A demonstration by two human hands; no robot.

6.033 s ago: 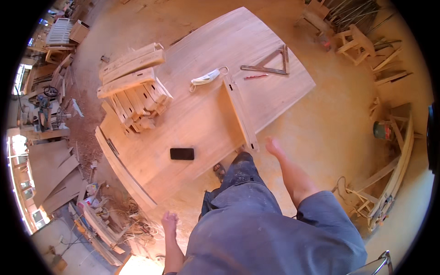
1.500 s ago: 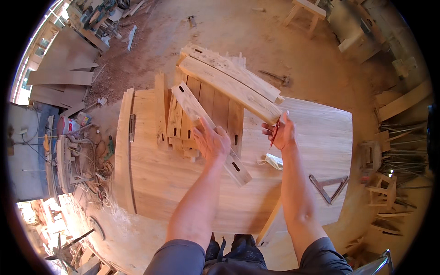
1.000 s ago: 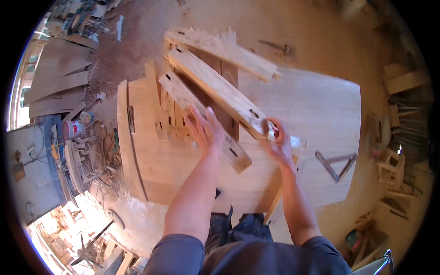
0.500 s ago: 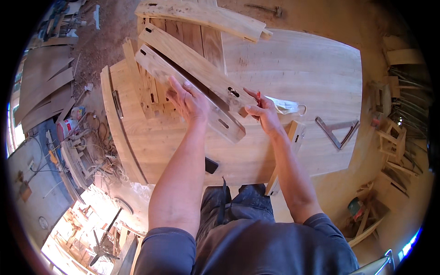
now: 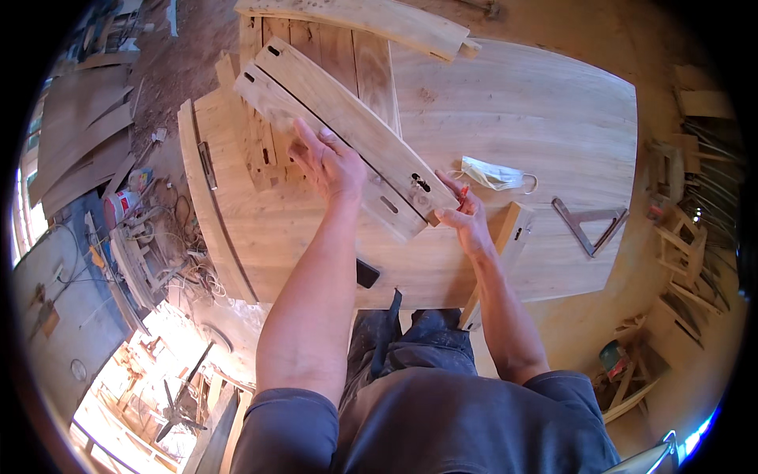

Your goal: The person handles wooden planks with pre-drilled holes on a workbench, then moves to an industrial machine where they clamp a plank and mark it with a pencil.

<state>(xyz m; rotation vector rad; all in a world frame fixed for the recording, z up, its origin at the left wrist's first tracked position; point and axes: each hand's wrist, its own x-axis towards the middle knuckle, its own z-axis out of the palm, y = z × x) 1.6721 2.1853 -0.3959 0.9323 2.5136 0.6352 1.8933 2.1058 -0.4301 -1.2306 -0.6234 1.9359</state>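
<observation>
Parallel far board [image 5: 359,130] and near board [image 5: 379,193] slant forward-left from the right hand [image 5: 471,223].
Its fingers pinch the far board's end and red pencil [image 5: 464,192]; left hand [image 5: 337,170] overlaps the near board, grip unclear.

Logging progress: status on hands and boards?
Left hand on near board; right hand holds far board, red tool. Boards side by side. White mask clear of boards.

This is a woodworking shop. Slotted boards [image 5: 347,114] are gathered over a broad wooden bench [image 5: 505,103], with a set square [image 5: 573,227] toward its right end. Wood sheets [image 5: 79,130] lie heaped on the left, with scraps and tangled cables nearer. Rough wooden frames [image 5: 684,229] crowd the right, and brown dust covers the floor [image 5: 201,47] far left.
</observation>
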